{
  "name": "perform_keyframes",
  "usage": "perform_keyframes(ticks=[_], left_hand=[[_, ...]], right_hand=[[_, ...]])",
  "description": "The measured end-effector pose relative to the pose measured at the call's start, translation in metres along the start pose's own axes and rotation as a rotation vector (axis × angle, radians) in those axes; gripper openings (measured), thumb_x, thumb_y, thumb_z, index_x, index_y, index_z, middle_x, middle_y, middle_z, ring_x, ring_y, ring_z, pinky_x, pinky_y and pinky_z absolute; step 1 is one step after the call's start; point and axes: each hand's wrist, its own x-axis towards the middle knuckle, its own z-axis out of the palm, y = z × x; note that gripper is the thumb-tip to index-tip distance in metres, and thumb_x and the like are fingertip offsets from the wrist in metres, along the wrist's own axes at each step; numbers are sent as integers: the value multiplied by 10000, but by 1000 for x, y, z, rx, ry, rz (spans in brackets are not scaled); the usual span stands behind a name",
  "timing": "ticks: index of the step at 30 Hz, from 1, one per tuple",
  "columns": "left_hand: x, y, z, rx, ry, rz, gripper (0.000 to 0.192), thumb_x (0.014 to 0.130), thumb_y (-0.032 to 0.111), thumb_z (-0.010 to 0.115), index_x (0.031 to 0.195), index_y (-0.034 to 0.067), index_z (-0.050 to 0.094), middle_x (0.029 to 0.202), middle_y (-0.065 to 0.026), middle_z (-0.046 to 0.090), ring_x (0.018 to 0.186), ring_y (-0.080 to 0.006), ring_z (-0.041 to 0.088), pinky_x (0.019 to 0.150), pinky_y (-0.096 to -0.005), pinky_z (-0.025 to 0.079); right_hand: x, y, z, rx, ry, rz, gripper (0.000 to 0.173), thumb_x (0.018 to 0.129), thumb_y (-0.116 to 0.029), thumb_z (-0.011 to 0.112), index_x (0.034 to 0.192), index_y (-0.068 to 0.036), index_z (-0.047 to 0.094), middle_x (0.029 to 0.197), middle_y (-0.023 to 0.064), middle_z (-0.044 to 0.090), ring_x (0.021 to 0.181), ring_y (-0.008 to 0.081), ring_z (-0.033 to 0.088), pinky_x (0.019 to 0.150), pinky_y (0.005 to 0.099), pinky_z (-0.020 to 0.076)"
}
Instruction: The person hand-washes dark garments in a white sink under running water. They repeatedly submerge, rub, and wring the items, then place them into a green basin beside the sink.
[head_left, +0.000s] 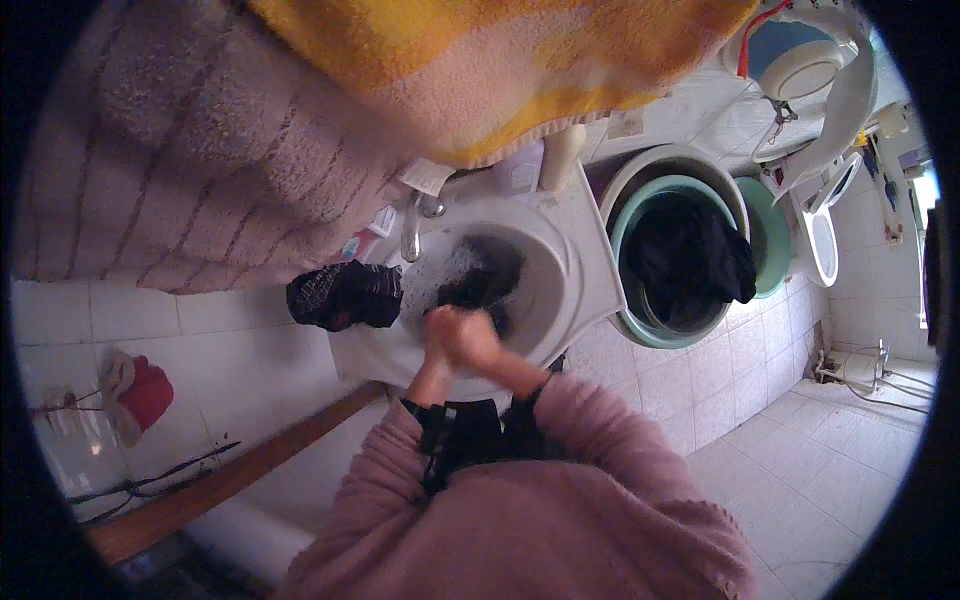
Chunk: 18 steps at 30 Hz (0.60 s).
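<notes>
Over the near side of a white washbasin (551, 315), my left hand (436, 341) and my right hand (478, 343) are pressed together, both slightly blurred. The fingers are closed around part of a wet dark cloth (480, 285). The rest of the cloth trails into grey, sudsy water (461, 251) in the bowl. Much of what lies between my palms is hidden. A chrome faucet (412, 232) stands at the basin's far side. Left of my hands, a bunched black patterned cloth (345, 295) rests on the basin's edge.
Large towels, one mauve (247, 165) and one yellow-orange (525, 60), hang close above the basin. Bottles (519, 166) stand on its back corner. To the right, a green tub (616, 259) holds dark clothing (682, 255). A wooden rail (247, 465) runs at lower left.
</notes>
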Motion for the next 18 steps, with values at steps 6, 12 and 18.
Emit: perform_keyframes(ticks=[6,12,18], left_hand=[[3,-4,4,211,626,-186,196,878,229,470,958,84,574,840,-43,564,821,-181,567,793,-332,456],[8,7,4,117,223,-101,218,896,243,460,969,72,574,836,-47,570,762,-180,557,729,-334,467],[2,12,10,-94,-605,-51,206,879,274,522,920,82,588,901,-44,584,797,-173,551,729,-316,452]], right_hand=[[6,0,-10,-7,-42,196,67,732,-167,574,759,-106,571,620,115,592,486,284,561,470,442,478],[-16,-7,22,-198,-191,-27,126,765,-146,541,881,-100,557,742,149,559,615,257,558,632,347,467],[-9,-5,15,147,-178,-72,121,759,-137,529,851,-77,579,683,146,567,581,301,565,538,389,466]])
